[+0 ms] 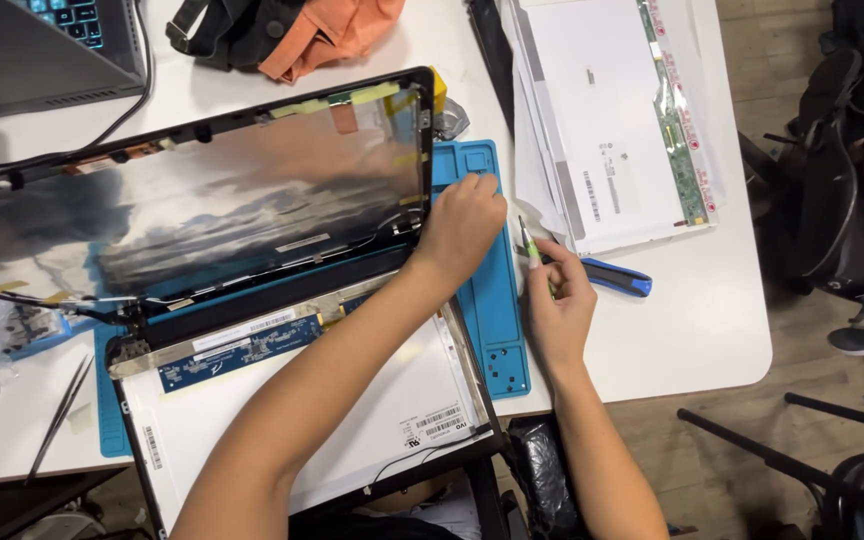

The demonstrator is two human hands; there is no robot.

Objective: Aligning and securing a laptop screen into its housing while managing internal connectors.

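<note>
The opened laptop lid [202, 190], its reflective inner shell exposed, stood near the middle of the bench [682, 330] on a blue work mat [497, 320], with the detached display panel [352, 420] lying face down in front of it toward the near bench edge, its blue circuit strip [242, 350] along the hinge side. The left hand [462, 225] reached across the panel and rested, fingers curled, against the lid's right edge close to the lower right corner; whether it pinched a small part there could not be told. The right hand [557, 300] lay just beside the mat's right edge, fingers closed around a blue-handled screwdriver [607, 277] whose shaft pointed toward the lid.

Judged from this arrangement, the work at the lid corner would go best with the left hand steadying the frame without flexing it, the tool brought in square to any fastener, and no weight placed on the loose panel below.

The left forearm crossed diagonally over the panel, wrist slightly bent; the right forearm ran nearly straight up from the near edge. A second display panel [612, 120] lay toward the far right corner, tweezers [57, 415] near the left edge, an orange cloth [327, 35] and another laptop [42, 45] along the far edge.
</note>
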